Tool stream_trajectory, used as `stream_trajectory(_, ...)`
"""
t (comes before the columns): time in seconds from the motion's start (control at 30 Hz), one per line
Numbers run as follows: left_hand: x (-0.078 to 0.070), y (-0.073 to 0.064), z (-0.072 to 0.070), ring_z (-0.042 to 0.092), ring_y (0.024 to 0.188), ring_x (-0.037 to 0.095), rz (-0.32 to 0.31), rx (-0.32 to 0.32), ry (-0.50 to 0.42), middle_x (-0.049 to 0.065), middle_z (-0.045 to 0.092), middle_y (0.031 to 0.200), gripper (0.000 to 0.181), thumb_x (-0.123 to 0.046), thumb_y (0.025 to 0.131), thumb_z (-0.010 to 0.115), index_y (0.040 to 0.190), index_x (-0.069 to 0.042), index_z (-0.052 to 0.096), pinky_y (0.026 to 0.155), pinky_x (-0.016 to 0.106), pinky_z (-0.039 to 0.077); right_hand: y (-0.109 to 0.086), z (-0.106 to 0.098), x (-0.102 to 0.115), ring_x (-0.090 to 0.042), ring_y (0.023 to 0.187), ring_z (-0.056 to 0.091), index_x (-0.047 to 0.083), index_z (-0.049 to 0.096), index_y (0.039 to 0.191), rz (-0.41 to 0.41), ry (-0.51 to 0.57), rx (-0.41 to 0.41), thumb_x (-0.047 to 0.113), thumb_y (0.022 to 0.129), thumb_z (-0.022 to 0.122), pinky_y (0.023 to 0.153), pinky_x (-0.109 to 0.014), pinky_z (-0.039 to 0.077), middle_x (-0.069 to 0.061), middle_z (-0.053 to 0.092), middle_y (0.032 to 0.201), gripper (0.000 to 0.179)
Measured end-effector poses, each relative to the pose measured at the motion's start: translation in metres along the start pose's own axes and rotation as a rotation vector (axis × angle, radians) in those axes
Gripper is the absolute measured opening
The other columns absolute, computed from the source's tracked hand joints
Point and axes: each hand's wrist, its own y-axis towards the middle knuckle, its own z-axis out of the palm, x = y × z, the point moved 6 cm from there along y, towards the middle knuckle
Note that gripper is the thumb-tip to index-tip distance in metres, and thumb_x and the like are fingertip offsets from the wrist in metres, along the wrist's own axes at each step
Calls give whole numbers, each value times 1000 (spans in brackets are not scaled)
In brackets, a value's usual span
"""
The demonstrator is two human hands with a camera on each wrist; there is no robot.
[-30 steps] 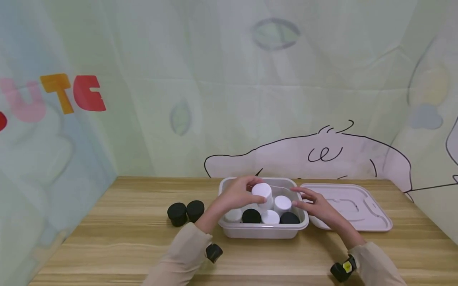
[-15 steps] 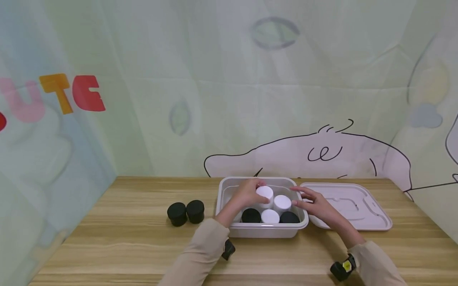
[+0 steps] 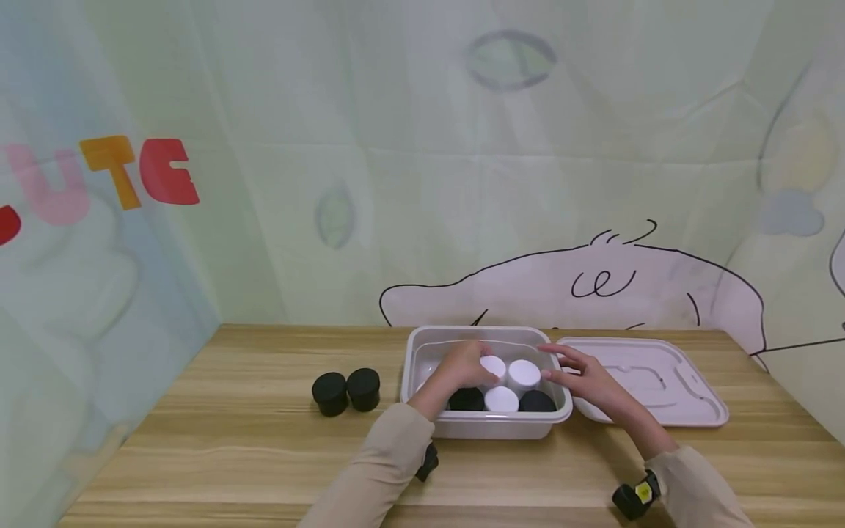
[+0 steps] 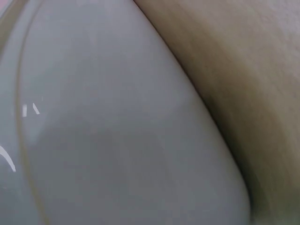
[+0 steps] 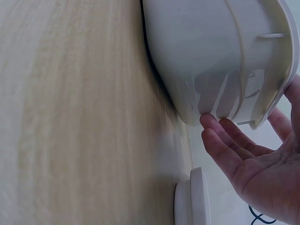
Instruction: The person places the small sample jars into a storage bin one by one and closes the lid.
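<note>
A white plastic box [image 3: 488,427] stands on the wooden table with several white-lidded and black-lidded jars in it. My left hand [image 3: 460,367] reaches inside and pinches a white jar [image 3: 494,369] between thumb and fingers. Beside that jar stands another white jar [image 3: 524,374]. The front row shows a black lid [image 3: 466,400], a white lid [image 3: 502,400] and a second black lid [image 3: 537,401]; my left forearm covers the front left corner. My right hand [image 5: 267,173] holds the box's right side at the rim, several fingertips against the outer wall. The left wrist view shows mostly box wall.
Two black jars [image 3: 346,391] stand side by side on the table, left of the box. The box's pale lid [image 3: 689,400] lies flat to its right, close to my right hand. A printed cloth [image 3: 422,183] hangs behind the table.
My left hand has moved right and lower into the box, bringing the white jar down beside the other white jar. The right hand keeps its place on the box.
</note>
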Motion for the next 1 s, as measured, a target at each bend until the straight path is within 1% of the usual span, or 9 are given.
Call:
stream_trajectory(0.07, 1, 1, 1, 47, 67, 15, 2, 13, -12, 5, 60, 72, 26, -9, 65, 78, 83, 2, 64, 60, 23, 40, 0, 0, 0, -49, 125, 28, 7, 41, 135, -3, 2, 1, 26, 88, 60, 85, -51, 46, -22, 27, 144, 53)
stream_trajectory(0.17, 1, 2, 3, 47, 66, 15, 9, 29, 0, 5, 61, 72, 23, -9, 67, 77, 82, 2, 64, 61, 24, 41, 0, 0, 1, -49, 125, 29, 7, 42, 135, -4, 5, 1, 25, 88, 60, 85, -51, 46, -22, 28, 143, 53)
stream_trajectory(0.3, 2, 3, 4, 49, 70, 17, 7, 46, 20, 8, 62, 77, 22, -8, 69, 75, 85, 2, 64, 67, 28, 44, -1, -1, 2, -49, 125, 28, 6, 42, 134, -10, 10, -3, 24, 88, 60, 85, -51, 46, -22, 28, 143, 53)
stream_trajectory(0.4, 3, 1, 1, 53, 79, 21, -11, 53, 11, 12, 63, 87, 29, -9, 72, 73, 95, 5, 63, 76, 33, 46, -1, -1, 1, -49, 125, 28, 6, 42, 134, -14, 9, -2, 24, 88, 60, 86, -52, 46, -23, 27, 143, 53)
stream_trajectory(0.5, 3, -4, -7, 56, 92, 26, -29, 54, -21, 17, 63, 100, 40, -11, 75, 71, 109, 6, 60, 84, 38, 46, -1, -1, 1, -49, 125, 28, 6, 42, 134, -12, -2, 1, 26, 88, 60, 86, -52, 45, -23, 27, 143, 53)
stream_trajectory(0.57, 3, -9, -15, 56, 101, 29, -31, 55, -42, 19, 61, 107, 46, -13, 76, 70, 116, 6, 56, 87, 39, 45, -1, 0, 1, -49, 125, 28, 6, 42, 134, -5, -11, 1, 27, 88, 60, 86, -52, 45, -22, 27, 144, 54)
stream_trajectory(0.7, 6, -19, -38, 54, 107, 30, -52, 46, -110, 20, 58, 114, 47, -15, 80, 67, 122, 2, 53, 88, 40, 46, -1, 1, 2, -49, 126, 27, 6, 42, 134, 8, -13, 1, 28, 88, 59, 87, -54, 44, -22, 26, 144, 54)
stream_trajectory(0.87, 16, -36, -74, 55, 106, 28, -77, -26, -144, 17, 58, 116, 47, -17, 81, 68, 122, -1, 54, 88, 39, 47, -1, 1, 2, -50, 125, 27, 6, 41, 135, 4, -20, 2, 27, 88, 59, 87, -54, 44, -23, 26, 144, 54)
stream_trajectory(1.0, 29, -50, -95, 54, 107, 30, -89, -62, -186, 19, 56, 117, 47, -15, 80, 68, 122, 0, 53, 89, 40, 46, -1, 0, 2, -51, 125, 27, 6, 42, 135, -2, -20, -1, 28, 88, 59, 87, -55, 43, -23, 26, 144, 54)
